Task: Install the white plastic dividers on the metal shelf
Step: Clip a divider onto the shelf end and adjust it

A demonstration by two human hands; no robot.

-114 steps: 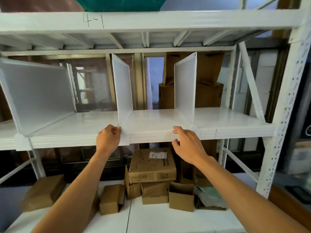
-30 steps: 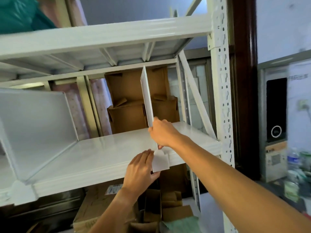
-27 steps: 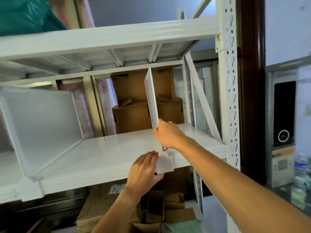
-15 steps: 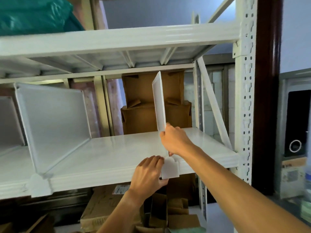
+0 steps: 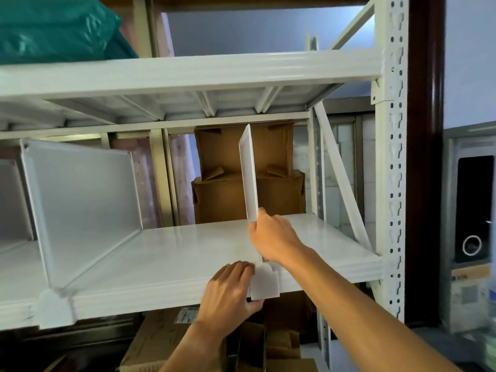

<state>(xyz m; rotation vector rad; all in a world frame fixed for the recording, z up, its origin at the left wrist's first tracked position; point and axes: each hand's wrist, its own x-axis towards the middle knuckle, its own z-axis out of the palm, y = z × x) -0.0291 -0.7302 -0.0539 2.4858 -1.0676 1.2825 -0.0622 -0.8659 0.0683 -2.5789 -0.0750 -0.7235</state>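
Right hand (image 5: 273, 240) grips divider (image 5: 249, 178) upright; left hand (image 5: 228, 294) pinches its front clip (image 5: 264, 284) on shelf (image 5: 161, 253) edge. Keep panel vertical, press clip fully home.

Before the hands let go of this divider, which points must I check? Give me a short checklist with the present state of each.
1. Right hand grips the divider near its lower front edge: ok.
2. Left hand touches the front clip: ok.
3. Clip hangs over the shelf front lip: ok.
4. Divider stands upright: ok, slight lean.
5. Clip fully snapped on: cannot tell.
6. Rear end seated: cannot tell, hidden.
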